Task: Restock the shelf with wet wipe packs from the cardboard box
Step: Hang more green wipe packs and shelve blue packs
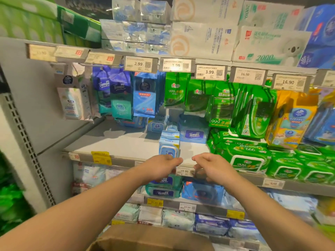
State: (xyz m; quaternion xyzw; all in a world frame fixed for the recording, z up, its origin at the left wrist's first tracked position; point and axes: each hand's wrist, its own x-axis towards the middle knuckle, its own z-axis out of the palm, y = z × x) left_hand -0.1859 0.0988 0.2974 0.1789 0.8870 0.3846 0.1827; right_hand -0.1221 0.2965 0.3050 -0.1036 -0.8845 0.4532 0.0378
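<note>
While both hands reach toward the shelf edge (pixel 126 156), nothing held in either — left hand (pixel 161 166) with fingers loosely curled just under the light-blue wet wipe packs (pixel 169 144), possibly brushing the front one, though contact hard to tell; right hand (pixel 212 167) open and slack, well clear at 3 o'clock of them. Packs stacked upright in a short row running back toward 12 o'clock, bare shelf stretching away at 9 o'clock, green packs (pixel 248 156) crowding at 3 o'clock. Cardboard box (pixel 152 238) low at 6 o'clock, contents hidden.

Probably soft, squashy film pouches — moderately weighty from damp contents, slick on the wrapper, hardly fragile. Best pinched across the narrow sides or cupped under the base, not by the rigid flip lid, which could pop open. Likely to topple if nudged.
</note>
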